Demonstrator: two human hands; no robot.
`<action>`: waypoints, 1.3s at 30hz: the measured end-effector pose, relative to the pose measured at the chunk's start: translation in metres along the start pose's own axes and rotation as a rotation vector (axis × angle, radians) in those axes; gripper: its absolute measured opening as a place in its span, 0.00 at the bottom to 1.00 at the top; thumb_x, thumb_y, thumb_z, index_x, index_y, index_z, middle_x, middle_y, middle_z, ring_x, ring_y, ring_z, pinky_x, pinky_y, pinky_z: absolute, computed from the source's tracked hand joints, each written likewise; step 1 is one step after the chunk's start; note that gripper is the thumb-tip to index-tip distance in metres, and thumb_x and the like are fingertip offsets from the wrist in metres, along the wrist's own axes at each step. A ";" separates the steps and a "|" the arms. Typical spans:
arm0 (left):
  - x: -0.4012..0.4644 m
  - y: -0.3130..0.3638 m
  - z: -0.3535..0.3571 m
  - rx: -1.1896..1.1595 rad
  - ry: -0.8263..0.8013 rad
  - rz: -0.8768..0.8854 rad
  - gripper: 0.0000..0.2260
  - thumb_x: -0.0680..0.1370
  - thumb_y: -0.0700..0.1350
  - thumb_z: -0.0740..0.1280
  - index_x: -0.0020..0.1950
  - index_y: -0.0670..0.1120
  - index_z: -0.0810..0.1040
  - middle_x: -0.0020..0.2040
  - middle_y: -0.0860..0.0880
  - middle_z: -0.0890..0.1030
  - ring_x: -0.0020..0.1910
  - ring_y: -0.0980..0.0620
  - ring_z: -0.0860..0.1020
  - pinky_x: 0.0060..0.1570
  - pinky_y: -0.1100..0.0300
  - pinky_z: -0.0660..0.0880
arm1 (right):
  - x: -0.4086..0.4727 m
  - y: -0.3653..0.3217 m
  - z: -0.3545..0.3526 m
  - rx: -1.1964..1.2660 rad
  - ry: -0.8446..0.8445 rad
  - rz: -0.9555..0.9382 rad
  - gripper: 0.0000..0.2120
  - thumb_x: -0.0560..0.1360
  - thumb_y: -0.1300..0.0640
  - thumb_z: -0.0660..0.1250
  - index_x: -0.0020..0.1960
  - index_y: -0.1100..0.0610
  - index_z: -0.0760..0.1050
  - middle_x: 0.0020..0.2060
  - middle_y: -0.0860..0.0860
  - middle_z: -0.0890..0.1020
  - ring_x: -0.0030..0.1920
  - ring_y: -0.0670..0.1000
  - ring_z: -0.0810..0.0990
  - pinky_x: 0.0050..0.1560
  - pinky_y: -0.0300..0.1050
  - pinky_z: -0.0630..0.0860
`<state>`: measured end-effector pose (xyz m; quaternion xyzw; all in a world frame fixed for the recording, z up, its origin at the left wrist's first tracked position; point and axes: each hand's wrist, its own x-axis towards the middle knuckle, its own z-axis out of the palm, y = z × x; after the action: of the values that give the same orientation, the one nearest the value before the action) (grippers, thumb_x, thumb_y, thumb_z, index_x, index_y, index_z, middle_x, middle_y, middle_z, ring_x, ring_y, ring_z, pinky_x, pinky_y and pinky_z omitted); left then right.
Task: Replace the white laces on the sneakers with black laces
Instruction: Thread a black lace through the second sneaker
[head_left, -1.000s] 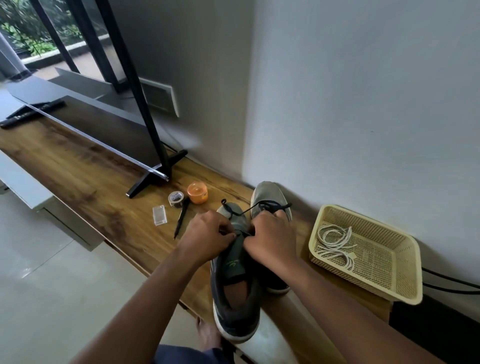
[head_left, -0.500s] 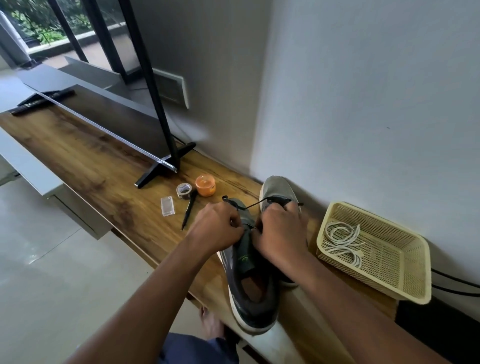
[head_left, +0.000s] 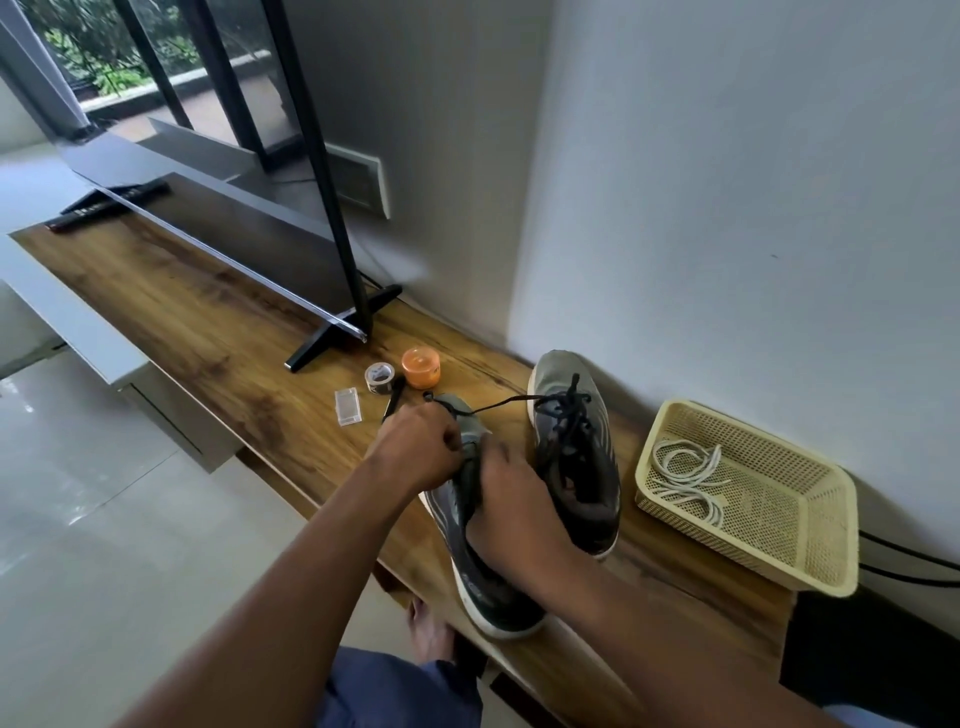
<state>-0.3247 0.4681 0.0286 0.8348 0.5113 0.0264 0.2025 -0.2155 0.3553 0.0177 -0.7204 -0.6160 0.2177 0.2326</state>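
Two grey sneakers lie on the wooden shelf (head_left: 218, 332). The far sneaker (head_left: 576, 447) carries black laces (head_left: 569, 415), one end stretching left across the shelf. Both hands work on the near sneaker (head_left: 478, 582), whose heel hangs over the shelf's front edge. My left hand (head_left: 421, 447) has curled fingers pinching a black lace at the sneaker's toe end. My right hand (head_left: 511, 512) covers the tongue and eyelets, fingers bent on the lace there. White laces (head_left: 685, 475) lie coiled in a yellow basket (head_left: 810, 566).
A TV with a black foot (head_left: 332, 338) stands at the left. In front of it lie an orange tub (head_left: 422, 367), a tape roll (head_left: 380, 376), a black pen (head_left: 393, 397) and a clear plastic case (head_left: 348, 407). Black cables (head_left: 904, 561) run behind the basket.
My view has shifted, and the far sneaker now shows in full. My right hand has slid back from the far sneaker's laces onto the near sneaker's tongue. The left hand stays at the toe.
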 end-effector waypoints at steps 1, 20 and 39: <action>0.000 -0.001 0.000 0.001 0.002 -0.005 0.04 0.78 0.46 0.73 0.43 0.52 0.85 0.47 0.50 0.84 0.46 0.50 0.82 0.42 0.60 0.74 | 0.004 0.006 -0.001 0.055 -0.009 0.062 0.14 0.76 0.62 0.67 0.60 0.57 0.71 0.52 0.52 0.78 0.56 0.59 0.79 0.48 0.41 0.70; 0.001 0.005 0.012 -0.098 0.075 -0.031 0.03 0.77 0.49 0.75 0.45 0.52 0.87 0.45 0.52 0.85 0.46 0.51 0.83 0.45 0.57 0.80 | 0.036 0.039 -0.005 -0.050 0.205 -0.064 0.09 0.78 0.54 0.69 0.47 0.59 0.83 0.43 0.55 0.83 0.47 0.58 0.80 0.48 0.55 0.76; 0.002 0.008 0.011 -0.115 0.099 -0.056 0.03 0.76 0.51 0.75 0.47 0.54 0.89 0.42 0.55 0.84 0.43 0.53 0.81 0.37 0.64 0.71 | 0.041 0.040 0.006 0.592 0.165 0.480 0.10 0.76 0.62 0.69 0.39 0.52 0.85 0.41 0.50 0.87 0.48 0.53 0.85 0.55 0.58 0.82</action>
<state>-0.3137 0.4632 0.0209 0.8048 0.5416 0.0914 0.2251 -0.1814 0.3914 -0.0126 -0.7608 -0.3197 0.3757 0.4216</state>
